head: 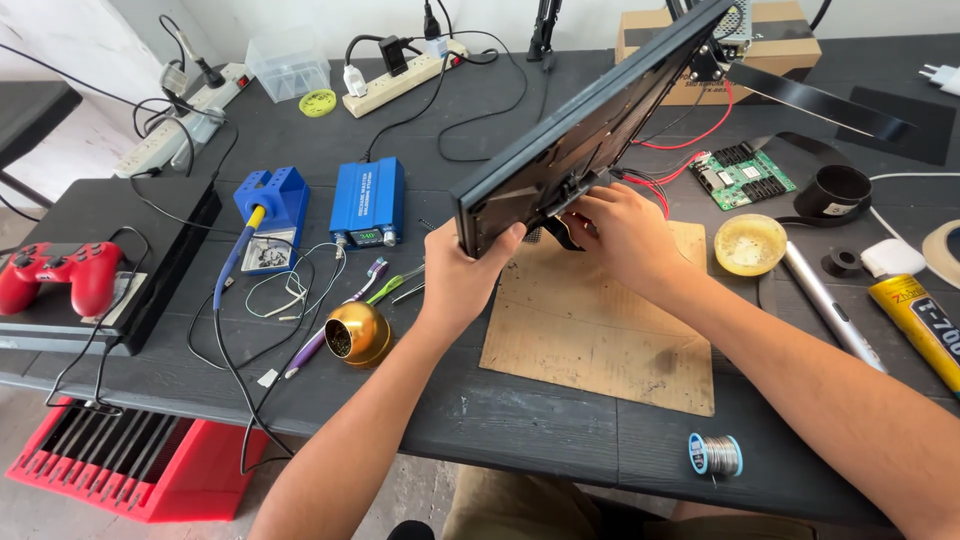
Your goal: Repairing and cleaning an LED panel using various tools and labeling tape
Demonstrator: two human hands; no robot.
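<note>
— Two hands on one thing: the dark panel [590, 125], tilted on edge above the brown mat [600, 320], long axis running from lower left up to far right.

— Which hand [462, 275] at the low corner?

— Left, wrapped closed around that corner, thumb on the front face, bearing the weight.

— And the right hand [620, 232]?

— Just behind the panel's back, nearer its middle, fingers curled narrow against a small black part there. Pinching or only touching, hard to tell; partly hidden.

— Anything attached?

— Red wires [690, 135] running from the back toward the green circuit board [742, 176] further right.

— Nearby on the table [520, 420]?

— Brass cup [358, 335] left of the left wrist, blue box [368, 203] beyond it, solder spool [715, 454] near the front edge, yellow dish [750, 244] right of the mat.
</note>
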